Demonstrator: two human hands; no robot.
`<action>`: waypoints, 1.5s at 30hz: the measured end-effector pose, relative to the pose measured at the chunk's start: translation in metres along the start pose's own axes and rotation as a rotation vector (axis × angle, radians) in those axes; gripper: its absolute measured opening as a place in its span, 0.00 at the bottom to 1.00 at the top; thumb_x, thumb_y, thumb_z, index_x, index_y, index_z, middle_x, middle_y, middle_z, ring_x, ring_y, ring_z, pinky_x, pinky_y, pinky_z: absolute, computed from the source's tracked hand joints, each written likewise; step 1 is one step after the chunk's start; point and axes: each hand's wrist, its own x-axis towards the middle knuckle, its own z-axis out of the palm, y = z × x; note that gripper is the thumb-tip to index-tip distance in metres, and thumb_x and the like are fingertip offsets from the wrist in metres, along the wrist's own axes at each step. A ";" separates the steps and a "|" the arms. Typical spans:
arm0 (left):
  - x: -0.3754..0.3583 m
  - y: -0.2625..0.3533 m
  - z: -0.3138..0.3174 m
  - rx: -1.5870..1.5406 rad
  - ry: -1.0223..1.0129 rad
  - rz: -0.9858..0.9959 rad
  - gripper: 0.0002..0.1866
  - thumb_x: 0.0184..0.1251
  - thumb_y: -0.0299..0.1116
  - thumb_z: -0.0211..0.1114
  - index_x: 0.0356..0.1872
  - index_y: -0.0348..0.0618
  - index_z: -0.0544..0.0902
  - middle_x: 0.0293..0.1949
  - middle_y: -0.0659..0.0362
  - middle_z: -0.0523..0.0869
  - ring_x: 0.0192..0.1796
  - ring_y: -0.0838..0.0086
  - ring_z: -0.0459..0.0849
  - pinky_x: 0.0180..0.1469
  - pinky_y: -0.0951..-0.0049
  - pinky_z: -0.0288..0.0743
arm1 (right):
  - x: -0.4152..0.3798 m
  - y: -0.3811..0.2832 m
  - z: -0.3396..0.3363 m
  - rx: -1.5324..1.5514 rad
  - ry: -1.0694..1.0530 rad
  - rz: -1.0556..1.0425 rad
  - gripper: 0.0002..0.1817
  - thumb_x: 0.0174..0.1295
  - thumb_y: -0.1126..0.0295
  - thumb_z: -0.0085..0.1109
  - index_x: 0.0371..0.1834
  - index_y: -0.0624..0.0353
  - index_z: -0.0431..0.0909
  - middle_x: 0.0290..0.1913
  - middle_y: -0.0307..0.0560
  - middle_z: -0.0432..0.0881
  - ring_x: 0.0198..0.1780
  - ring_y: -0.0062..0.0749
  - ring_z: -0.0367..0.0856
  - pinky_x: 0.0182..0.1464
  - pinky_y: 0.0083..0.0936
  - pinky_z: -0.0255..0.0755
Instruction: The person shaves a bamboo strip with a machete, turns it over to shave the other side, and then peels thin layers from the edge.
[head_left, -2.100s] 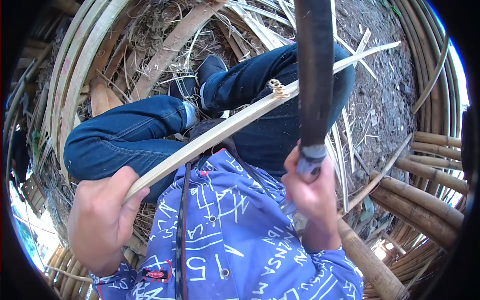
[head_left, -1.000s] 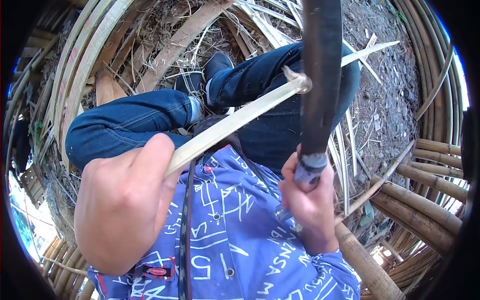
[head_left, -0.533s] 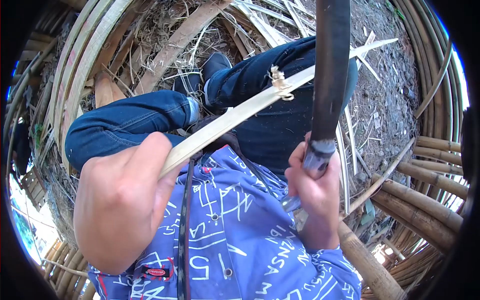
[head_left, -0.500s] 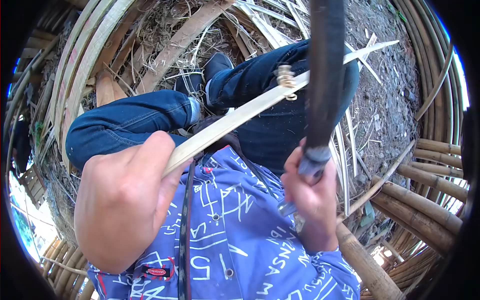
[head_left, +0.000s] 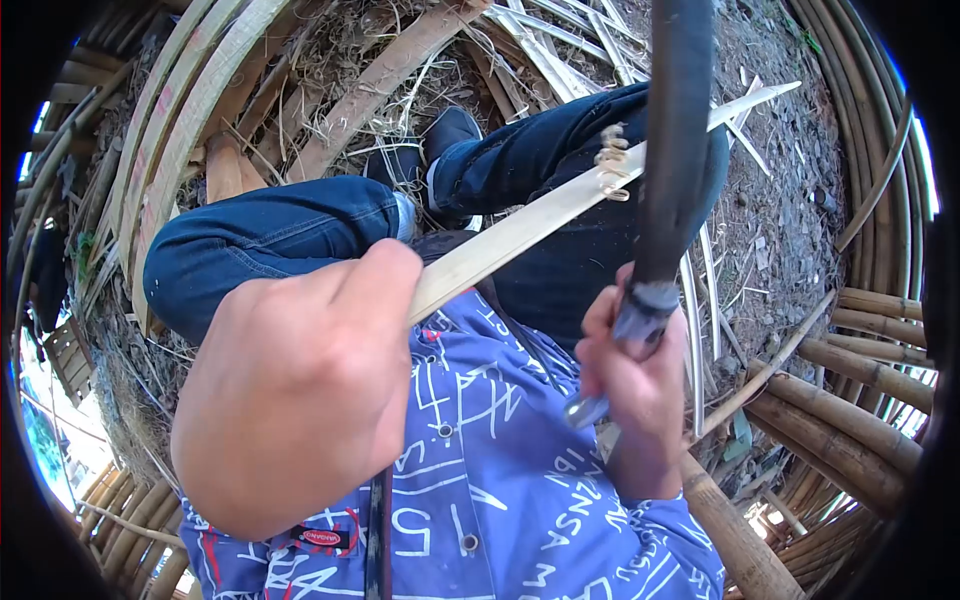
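Observation:
My left hand (head_left: 300,390) is closed round the lower end of a pale bamboo strip (head_left: 500,240), which slants up to the right across my legs. A long dark blade (head_left: 675,140) stands nearly upright and crosses the strip near its far part. Its metal handle (head_left: 640,325) is wrapped by the fingers of my right hand (head_left: 640,380). Thin curled shavings (head_left: 612,165) cling to the strip just left of the blade. The strip's end inside my left hand is hidden.
Long pale strips (head_left: 185,110) curve along the left. Wooden slats (head_left: 390,80) and loose shavings lie on the dirt ground beyond my shoes (head_left: 450,135). Bamboo poles (head_left: 850,430) are stacked at the right. My bent knees (head_left: 270,235) are beneath the strip.
My left hand has moved right and slightly up, nearer the blade, with the strip. The blade and my right hand have shifted slightly right. The curled shavings also sit farther right.

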 end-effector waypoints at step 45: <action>0.018 -0.003 0.011 -0.023 0.152 0.067 0.07 0.56 0.19 0.63 0.36 0.32 0.80 0.26 0.45 0.80 0.28 0.50 0.80 0.31 0.63 0.70 | 0.008 -0.009 0.010 0.076 -0.083 -0.026 0.26 0.46 0.84 0.55 0.53 0.65 0.68 0.26 0.32 0.71 0.26 0.11 0.67 0.30 0.14 0.62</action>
